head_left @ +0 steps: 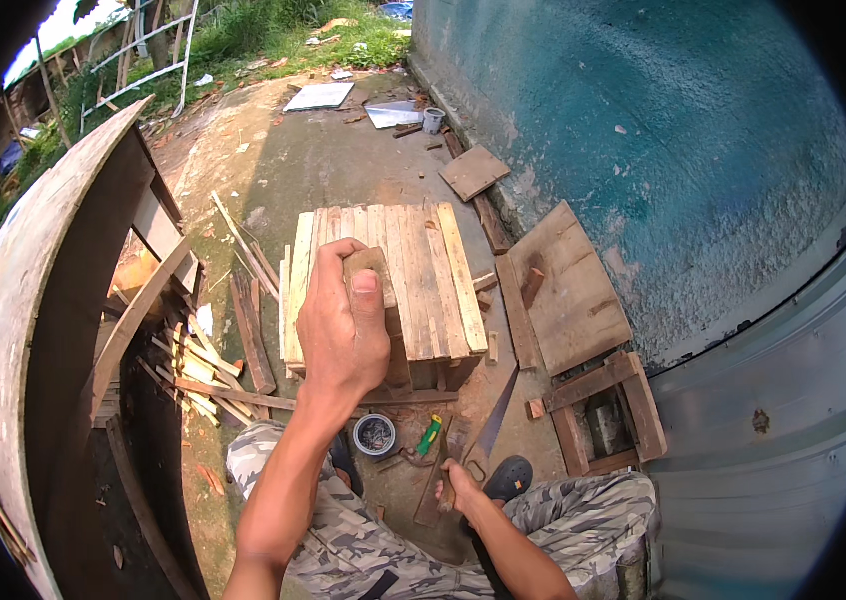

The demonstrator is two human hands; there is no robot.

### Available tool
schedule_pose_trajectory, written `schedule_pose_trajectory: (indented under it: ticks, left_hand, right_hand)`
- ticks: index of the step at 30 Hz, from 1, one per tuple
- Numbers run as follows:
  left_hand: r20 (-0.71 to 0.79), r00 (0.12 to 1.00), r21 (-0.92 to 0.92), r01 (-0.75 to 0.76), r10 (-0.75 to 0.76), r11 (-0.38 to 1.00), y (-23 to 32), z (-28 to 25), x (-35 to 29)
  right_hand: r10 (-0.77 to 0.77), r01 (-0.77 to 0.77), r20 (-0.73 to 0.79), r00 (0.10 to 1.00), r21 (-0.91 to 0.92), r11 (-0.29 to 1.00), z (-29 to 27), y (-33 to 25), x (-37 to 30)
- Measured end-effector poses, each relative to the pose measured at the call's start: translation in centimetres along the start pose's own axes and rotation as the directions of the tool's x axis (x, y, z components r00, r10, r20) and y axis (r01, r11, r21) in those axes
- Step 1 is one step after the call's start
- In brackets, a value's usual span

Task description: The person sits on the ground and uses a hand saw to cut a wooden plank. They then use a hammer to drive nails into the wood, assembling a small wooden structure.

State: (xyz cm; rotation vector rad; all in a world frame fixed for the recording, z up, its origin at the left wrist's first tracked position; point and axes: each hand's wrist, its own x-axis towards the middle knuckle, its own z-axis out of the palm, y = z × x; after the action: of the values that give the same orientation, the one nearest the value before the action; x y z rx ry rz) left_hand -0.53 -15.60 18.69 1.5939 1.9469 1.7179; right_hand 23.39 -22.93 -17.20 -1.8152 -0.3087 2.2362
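My left hand [345, 335] is raised in front of me, fingers closed on a wooden board [373, 262] with the thumb flat on its face. The board's lower part is hard to tell from the wood behind it. Beyond it sits a slatted wooden box [433, 270], its top covered with pale strips. Down by my right foot, my right hand [457, 487] is closed around a brown wooden piece [430, 508]; its full shape is unclear. Close by lie a green-and-yellow handled tool [430, 436], a handsaw [499, 415] and a small tub of nails [375, 435].
A large curved plywood panel [18, 290] stands at left, beside scattered wood strips [198, 372]. To the right, a plywood sheet [568, 295] and a small wooden frame [649, 415] rest near the blue wall [643, 130]. A grey bucket [433, 120] stands farther off.
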Motion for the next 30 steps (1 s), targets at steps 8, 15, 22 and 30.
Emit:
schedule_pose_trajectory:
  ticks: [8, 15, 22, 30]
  left_hand:
    - [0.039, 0.985, -0.001, -0.166, 0.166, 0.986, 2.5, 1.9, 2.6]
    - [0.429, 0.896, -0.148, 0.191, -0.112, 0.970, -1.4, 2.8, 5.8]
    - [0.319, 0.929, 0.033, 0.186, -0.186, 0.982, -1.5, 3.4, 4.8]
    - [0.233, 0.966, -0.386, 0.197, -0.111, 0.901, -2.1, 5.8, 4.2]
  right_hand:
    - [-0.455, 0.454, -0.034, 0.890, 0.165, 0.876, -2.6, -5.4, -18.3]
    - [-0.886, 0.888, 0.130, 0.446, 0.065, 0.456, 3.4, -11.5, -28.9]
    - [-0.917, 0.983, 0.355, 0.181, -0.083, 0.162, 10.6, -14.2, -31.4]
    - [-0.917, 0.986, 0.385, 0.105, -0.159, 0.046, 12.8, -14.4, -28.5]
